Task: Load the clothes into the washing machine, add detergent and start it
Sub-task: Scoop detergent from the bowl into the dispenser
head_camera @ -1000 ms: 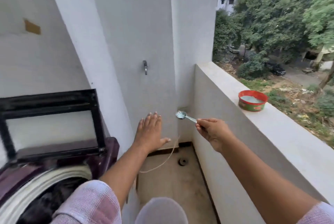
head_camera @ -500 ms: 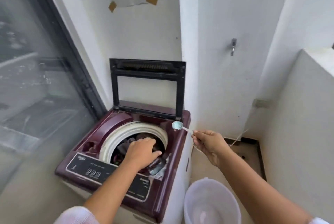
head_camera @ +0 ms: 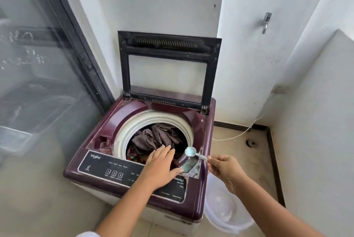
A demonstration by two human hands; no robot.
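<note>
With its black-framed lid (head_camera: 168, 68) propped upright, the maroon top-loading washing machine (head_camera: 107, 137) already holds dark crumpled clothes (head_camera: 155, 137) in the white-rimmed drum. Loading looks done; detergent not yet in, start buttons untouched. Right hand (head_camera: 226, 169), grip pinched on the handle of a small metal spoon (head_camera: 193, 153) heaped with pale blue powder, holds it over the drum's near right edge. Left hand (head_camera: 161, 166), fingers flat and apart, rests at the drum's front rim, clamped on nothing. Half a second earlier the spoon hung farther back, by the lid hinge; white bucket (head_camera: 226, 213) on the floor unchanged.
</note>
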